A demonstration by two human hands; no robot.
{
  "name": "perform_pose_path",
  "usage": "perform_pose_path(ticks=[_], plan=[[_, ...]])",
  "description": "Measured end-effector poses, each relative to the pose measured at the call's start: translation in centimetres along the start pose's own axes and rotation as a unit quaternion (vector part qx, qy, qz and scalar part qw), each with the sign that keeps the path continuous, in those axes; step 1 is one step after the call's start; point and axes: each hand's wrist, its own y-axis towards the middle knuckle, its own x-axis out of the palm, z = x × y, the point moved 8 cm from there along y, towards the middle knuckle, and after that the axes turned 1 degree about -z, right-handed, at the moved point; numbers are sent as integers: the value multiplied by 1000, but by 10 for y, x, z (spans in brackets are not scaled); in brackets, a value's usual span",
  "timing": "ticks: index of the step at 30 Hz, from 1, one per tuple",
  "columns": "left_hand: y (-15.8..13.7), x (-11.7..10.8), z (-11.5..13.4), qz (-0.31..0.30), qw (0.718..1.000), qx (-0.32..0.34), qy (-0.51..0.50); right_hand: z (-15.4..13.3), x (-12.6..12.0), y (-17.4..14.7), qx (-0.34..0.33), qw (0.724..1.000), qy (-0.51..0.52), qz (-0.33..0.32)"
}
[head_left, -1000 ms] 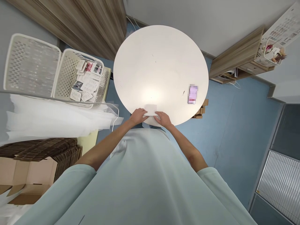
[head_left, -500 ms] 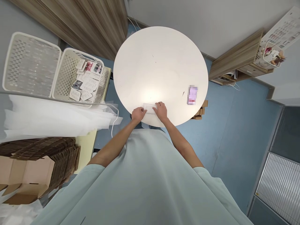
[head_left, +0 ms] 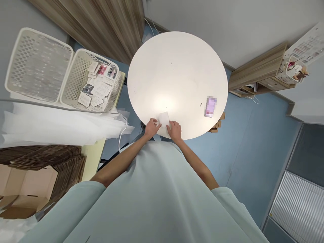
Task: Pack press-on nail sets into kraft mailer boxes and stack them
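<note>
A small folded white sheet (head_left: 164, 118), thin and soft like packing foam, lies near the front edge of the round white table (head_left: 177, 74). My left hand (head_left: 152, 128) is at its lower left side, thumb and fingers curled at the edge. On the opposite side, my right hand (head_left: 174, 131) has its thumb and bent fingers at the lower right corner. Both hands rest low over the tabletop. Whether anything is wrapped inside the sheet cannot be seen.
A blurred purple phone-like object (head_left: 210, 106) lies on the table at right. To the left are a basket of cards (head_left: 97, 87), a basket of clear packets (head_left: 43, 67), a pile of white sheets (head_left: 63, 125) and flattened cardboard boxes (head_left: 68, 162). A wooden cabinet (head_left: 260, 67) stands right.
The white sheet has turned from lying crosswise to standing more lengthwise, its far end now pointing away from me. Both hands have come slightly nearer my body. The view has shifted a little.
</note>
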Motion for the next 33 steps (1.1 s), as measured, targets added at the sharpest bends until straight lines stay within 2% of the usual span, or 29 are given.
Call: perform_pose_path(ticks=[4,7,16,20,24,28,33], plan=[[11,0,6,-10,999,29,-12,-8,10,-6,27,999,19,-10],[21,-11,5,1,999,40,-6,-24,16,-2,30,999,20,-22],[53,-72,-12,39,998,53,-18,-91,32,39,-17,999,-2,-47],[55,-89,-15,26,998,55,-27,-101,29,46,5,999,-3,-50],[45,-108,-11,40,994,87,-50,-104,15,45,36,999,-16,-23],[30,-141,-4,71,986,139,-58,-118,0,45,13,1000,6,5],[10,-209,2,153,963,215,-51,-153,-19,51,-30,999,23,23]])
